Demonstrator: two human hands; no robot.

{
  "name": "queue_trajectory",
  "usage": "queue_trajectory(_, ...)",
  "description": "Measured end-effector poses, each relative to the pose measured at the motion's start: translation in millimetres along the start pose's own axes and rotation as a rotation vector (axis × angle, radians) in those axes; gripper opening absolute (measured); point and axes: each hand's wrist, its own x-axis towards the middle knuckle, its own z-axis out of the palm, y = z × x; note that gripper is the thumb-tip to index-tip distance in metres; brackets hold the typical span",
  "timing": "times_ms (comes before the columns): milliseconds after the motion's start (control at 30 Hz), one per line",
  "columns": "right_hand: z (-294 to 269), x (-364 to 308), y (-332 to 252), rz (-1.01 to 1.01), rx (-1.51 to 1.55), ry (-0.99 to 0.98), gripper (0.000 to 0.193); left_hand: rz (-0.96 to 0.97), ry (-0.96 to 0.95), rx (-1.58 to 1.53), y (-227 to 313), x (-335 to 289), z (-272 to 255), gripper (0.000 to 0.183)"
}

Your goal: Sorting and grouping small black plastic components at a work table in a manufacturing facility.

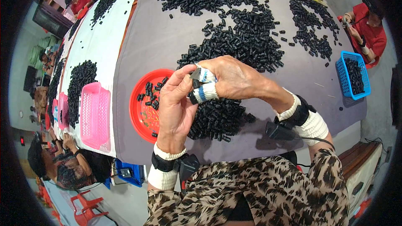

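Two hands, left hand [176,109] and right hand [232,79], pinched together on a small black piece [195,84]; red plate [137,100] at nine o'clock.

Matt black, seemingly plastic pieces [234,37] on smooth grey cloth [155,46]; glossy red plastic plate [140,100].

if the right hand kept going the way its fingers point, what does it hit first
Probably the left hand: the right hand points leftward and its fingertips already meet the left thumb around a small black piece. Beyond lies the red plate.

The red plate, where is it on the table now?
In the head view the red plate lies on the grey table, just left of the left hand, with a pink basket further left.
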Motion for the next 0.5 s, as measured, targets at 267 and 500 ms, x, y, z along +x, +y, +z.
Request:
queue_trajectory(267, -5, -1, -4, 0.095, 0.142, -0.007, 0.031, 0.028, 0.057, 0.025, 1, 0, 11, 0.025)
queue_trajectory(500, -6, -1, -3, 0.11, 0.082, -0.046, 0.03, -0.004, 0.003, -0.042, 0, -2, 3, 0.028)
